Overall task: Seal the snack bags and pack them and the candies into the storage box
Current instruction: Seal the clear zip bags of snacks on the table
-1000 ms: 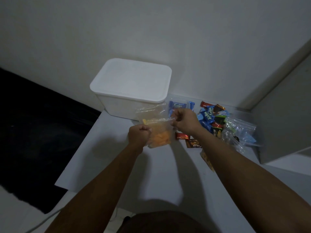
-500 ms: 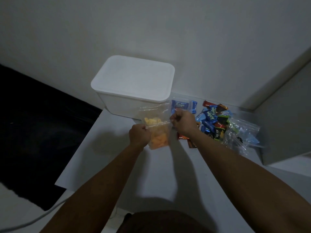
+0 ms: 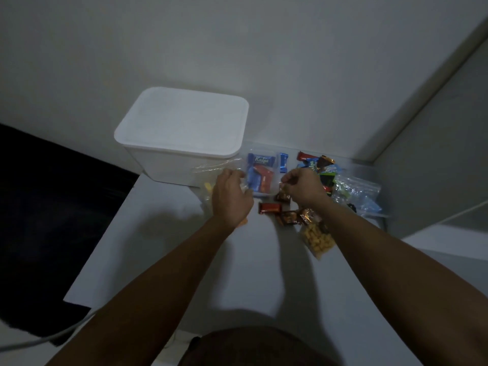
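The bag of orange snacks (image 3: 211, 191), held up between both hands a moment ago, now lies under the left hand (image 3: 231, 199) beside the closed storage box (image 3: 182, 133). Right hand (image 3: 303, 187) fingers pinch another clear bag's edge. Probably sealing goes on.

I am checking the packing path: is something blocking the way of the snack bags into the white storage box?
Yes. The white lid sits closed on the storage box, covering its opening. Otherwise nothing visible stands between it and the bag held by both hands.
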Motion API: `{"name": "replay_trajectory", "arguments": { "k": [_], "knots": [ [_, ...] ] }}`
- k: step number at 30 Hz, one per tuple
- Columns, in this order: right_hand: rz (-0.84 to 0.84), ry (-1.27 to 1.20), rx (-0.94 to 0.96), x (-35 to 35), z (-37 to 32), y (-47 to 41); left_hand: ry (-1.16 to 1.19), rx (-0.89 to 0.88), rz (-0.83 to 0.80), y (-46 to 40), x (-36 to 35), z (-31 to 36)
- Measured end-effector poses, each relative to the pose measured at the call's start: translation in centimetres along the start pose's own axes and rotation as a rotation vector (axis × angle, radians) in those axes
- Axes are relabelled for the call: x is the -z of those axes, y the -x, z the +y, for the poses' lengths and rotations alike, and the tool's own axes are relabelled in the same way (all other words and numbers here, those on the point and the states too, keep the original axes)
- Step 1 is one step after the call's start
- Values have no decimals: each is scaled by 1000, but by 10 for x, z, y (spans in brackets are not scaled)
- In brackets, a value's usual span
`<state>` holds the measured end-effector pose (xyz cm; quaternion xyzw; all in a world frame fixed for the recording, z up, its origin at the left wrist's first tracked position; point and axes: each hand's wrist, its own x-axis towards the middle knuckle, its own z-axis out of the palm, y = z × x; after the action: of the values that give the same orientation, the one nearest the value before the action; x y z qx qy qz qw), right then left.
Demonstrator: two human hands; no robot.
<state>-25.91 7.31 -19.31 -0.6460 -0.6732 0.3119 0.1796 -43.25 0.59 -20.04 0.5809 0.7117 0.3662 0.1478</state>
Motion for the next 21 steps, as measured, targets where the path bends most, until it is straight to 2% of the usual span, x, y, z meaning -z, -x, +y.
{"name": "replay_trajectory", "arguments": {
  "k": [6, 9, 14, 21],
  "knots": [
    [84, 51, -96, 44, 44, 15, 45, 15, -452, 3, -39, 43],
    [177, 76, -167, 62, 70, 25, 36, 9, -617, 6, -60, 65],
    [251, 57, -285, 83, 111, 45, 95, 25, -749, 14, -94, 97],
    [98, -14, -403, 81, 154, 67, 260, 150, -921, 25, -117, 123]
  ]
}}
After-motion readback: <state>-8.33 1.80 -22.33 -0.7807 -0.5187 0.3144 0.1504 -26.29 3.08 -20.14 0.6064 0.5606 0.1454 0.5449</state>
